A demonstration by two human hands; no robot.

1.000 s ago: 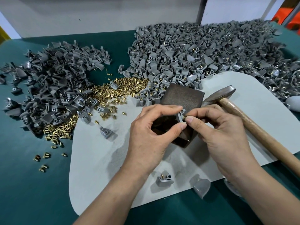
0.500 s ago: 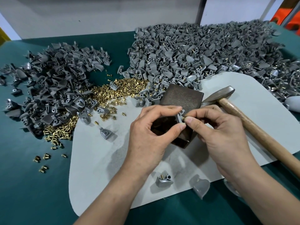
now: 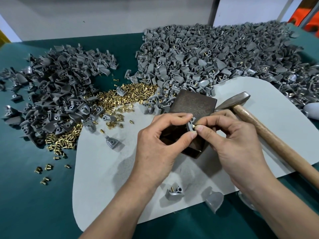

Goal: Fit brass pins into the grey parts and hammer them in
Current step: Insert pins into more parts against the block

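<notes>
Grey part [image 3: 190, 124] is pinched by the left hand [image 3: 160, 144]; brass pin [image 3: 194, 126], pinched in the right hand [image 3: 233, 144] grip, is pointed sideways into it.

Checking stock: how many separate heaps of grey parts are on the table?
2. A darker heap lies at the left; a bigger, paler heap spreads across the back right and runs out of frame, so more may be hidden.

My grey part [image 3: 190, 124] is matt plastic, my pin [image 3: 194, 126] glossy brass; the block [image 3: 193, 104] looks rough, rusty metal, the hammer handle [image 3: 276, 141] smooth wood
</notes>
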